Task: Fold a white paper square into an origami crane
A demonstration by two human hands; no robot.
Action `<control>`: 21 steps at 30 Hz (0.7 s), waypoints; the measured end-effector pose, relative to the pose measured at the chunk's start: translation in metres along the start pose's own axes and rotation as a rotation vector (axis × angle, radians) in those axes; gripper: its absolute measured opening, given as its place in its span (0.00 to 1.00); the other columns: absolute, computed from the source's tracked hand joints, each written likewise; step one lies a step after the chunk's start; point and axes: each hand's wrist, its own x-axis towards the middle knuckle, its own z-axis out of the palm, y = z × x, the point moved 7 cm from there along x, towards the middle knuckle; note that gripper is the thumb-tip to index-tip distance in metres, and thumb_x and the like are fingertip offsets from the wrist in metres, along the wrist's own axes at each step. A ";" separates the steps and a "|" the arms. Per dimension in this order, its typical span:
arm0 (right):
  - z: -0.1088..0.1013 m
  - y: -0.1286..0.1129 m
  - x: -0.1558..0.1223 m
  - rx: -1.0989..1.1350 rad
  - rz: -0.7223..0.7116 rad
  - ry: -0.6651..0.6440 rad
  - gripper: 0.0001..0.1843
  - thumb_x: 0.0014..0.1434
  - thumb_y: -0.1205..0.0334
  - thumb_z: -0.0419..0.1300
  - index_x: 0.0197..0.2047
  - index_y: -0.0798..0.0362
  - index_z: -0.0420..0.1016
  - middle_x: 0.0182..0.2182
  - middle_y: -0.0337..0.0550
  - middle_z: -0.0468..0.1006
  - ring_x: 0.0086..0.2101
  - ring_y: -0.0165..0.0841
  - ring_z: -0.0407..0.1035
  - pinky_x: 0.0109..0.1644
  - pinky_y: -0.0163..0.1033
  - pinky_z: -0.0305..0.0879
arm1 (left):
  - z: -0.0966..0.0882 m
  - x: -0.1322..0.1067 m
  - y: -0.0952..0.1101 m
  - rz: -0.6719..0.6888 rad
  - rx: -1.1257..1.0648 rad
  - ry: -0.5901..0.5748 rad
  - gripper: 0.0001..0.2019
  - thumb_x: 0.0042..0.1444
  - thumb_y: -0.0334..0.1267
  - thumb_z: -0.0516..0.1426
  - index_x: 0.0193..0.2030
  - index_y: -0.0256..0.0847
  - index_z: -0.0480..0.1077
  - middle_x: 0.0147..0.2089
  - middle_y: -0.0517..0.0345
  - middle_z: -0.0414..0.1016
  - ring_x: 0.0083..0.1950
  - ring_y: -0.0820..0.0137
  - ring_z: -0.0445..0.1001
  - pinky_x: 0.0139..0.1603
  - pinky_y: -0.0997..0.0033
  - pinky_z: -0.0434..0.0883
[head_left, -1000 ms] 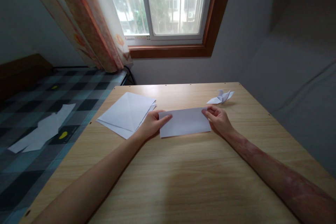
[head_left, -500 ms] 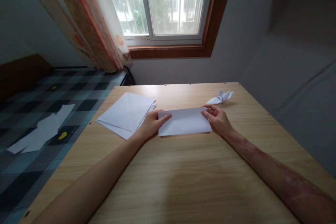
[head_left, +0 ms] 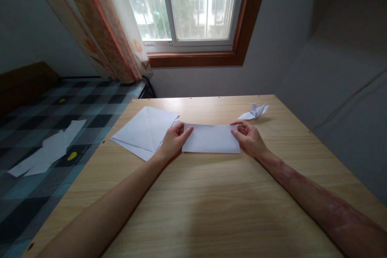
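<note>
A white sheet of paper (head_left: 211, 139), folded into a rectangle, is held just over the wooden table (head_left: 193, 201). My left hand (head_left: 175, 139) pinches its left edge near the top corner, thumb on the upper face. At the opposite end, my right hand (head_left: 249, 137) grips the upper right corner between thumb and fingers. Left of my left hand lies a stack of white paper squares (head_left: 145, 129) with crease lines. A folded paper crane (head_left: 254, 111) rests beyond my right hand, near the table's far right corner.
Beside the table on the left is a bed with a checked cover (head_left: 27, 217), where white paper scraps (head_left: 56, 149) lie. A curtain (head_left: 105, 28) hangs by the window (head_left: 199, 4) behind the table. The wall (head_left: 332, 68) closes off the right side.
The folded paper has turned slightly, its lower right corner shifting left and its bottom edge now nearly level. My left hand has moved a little left and up along its edge.
</note>
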 end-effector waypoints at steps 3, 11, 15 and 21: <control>-0.002 -0.001 -0.001 -0.091 -0.035 0.017 0.19 0.63 0.47 0.71 0.52 0.48 0.79 0.31 0.36 0.77 0.27 0.33 0.69 0.29 0.36 0.62 | -0.008 -0.001 0.008 0.058 0.043 0.115 0.21 0.63 0.56 0.66 0.51 0.41 0.74 0.41 0.56 0.79 0.34 0.71 0.73 0.34 0.72 0.71; 0.001 -0.011 -0.002 -0.330 -0.081 -0.003 0.16 0.63 0.53 0.67 0.52 0.49 0.81 0.29 0.38 0.76 0.30 0.35 0.71 0.29 0.36 0.62 | 0.040 -0.039 0.060 0.601 0.584 -0.276 0.18 0.74 0.47 0.59 0.65 0.45 0.74 0.69 0.44 0.78 0.70 0.54 0.77 0.74 0.49 0.71; 0.002 -0.016 -0.001 -0.513 -0.183 0.002 0.11 0.62 0.59 0.65 0.47 0.48 0.83 0.33 0.42 0.79 0.32 0.38 0.72 0.34 0.40 0.66 | 0.077 -0.070 0.057 0.720 0.703 -0.689 0.36 0.74 0.56 0.59 0.83 0.49 0.58 0.83 0.45 0.60 0.82 0.50 0.64 0.85 0.44 0.55; 0.007 -0.024 -0.001 -0.644 -0.300 -0.028 0.08 0.60 0.64 0.63 0.42 0.48 0.84 0.32 0.43 0.80 0.34 0.41 0.71 0.41 0.46 0.66 | 0.083 -0.079 0.056 0.725 0.692 -0.827 0.47 0.71 0.62 0.59 0.88 0.52 0.42 0.86 0.49 0.51 0.85 0.48 0.56 0.87 0.46 0.47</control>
